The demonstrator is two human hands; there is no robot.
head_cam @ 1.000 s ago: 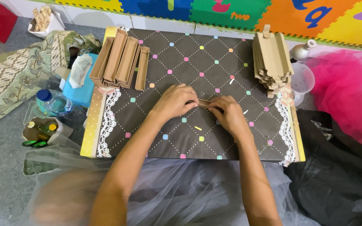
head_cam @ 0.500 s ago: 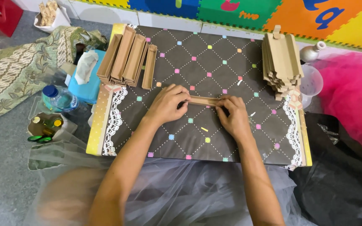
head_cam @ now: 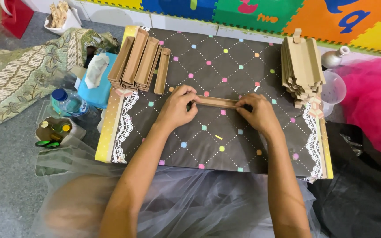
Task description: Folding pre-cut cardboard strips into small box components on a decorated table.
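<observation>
Cardboard strip (head_cam: 216,102) now stretched longer between both hands, earlier bunched.

Bright, even light; soft shadows; sharp centre, slightly blurred lower edge

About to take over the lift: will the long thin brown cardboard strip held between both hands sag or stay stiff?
The long thin brown cardboard strip looks straight between the left hand and right hand, so probably fairly stiff. It seems folded lengthwise, which likely helps. Being thin card, it is probably light and easily creased.
</observation>
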